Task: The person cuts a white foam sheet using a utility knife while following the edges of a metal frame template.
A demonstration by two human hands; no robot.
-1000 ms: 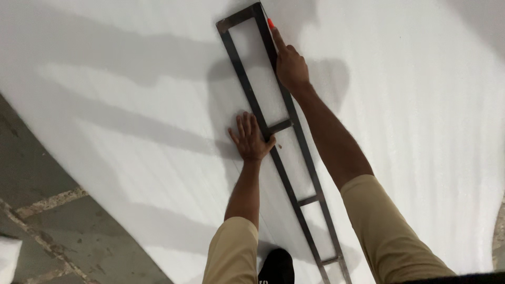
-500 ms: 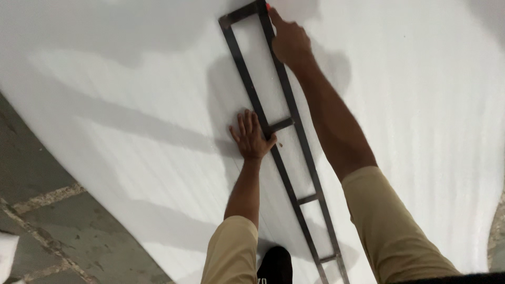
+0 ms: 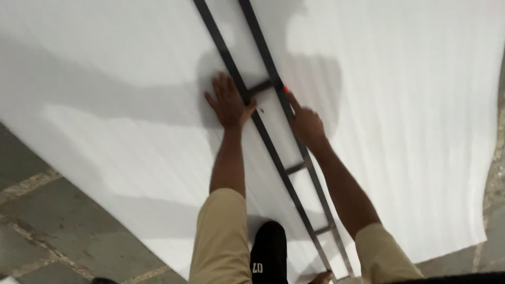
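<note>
I see the long dark metal frame [image 3: 273, 152] lying flat on the thin white foam sheet [image 3: 410, 105]. My left hand [image 3: 228, 102] presses open-palmed across its near rail; my right hand [image 3: 305, 123] runs a red-tipped marker [image 3: 286, 90] along the far rail. The frame looks stiff and slide-prone, the sheet soft, so I'd hold near a rung.

Long dark metal frame [image 3: 273, 152], ladder-shaped: two thin parallel rails joined by short crossbars. Lay flat on white foam sheet [image 3: 421, 131], running diagonally from sheet's near edge toward its far side, top end out of view. Small red marker [image 3: 285, 89] rested against frame's right rail near upper crossbar.
</note>
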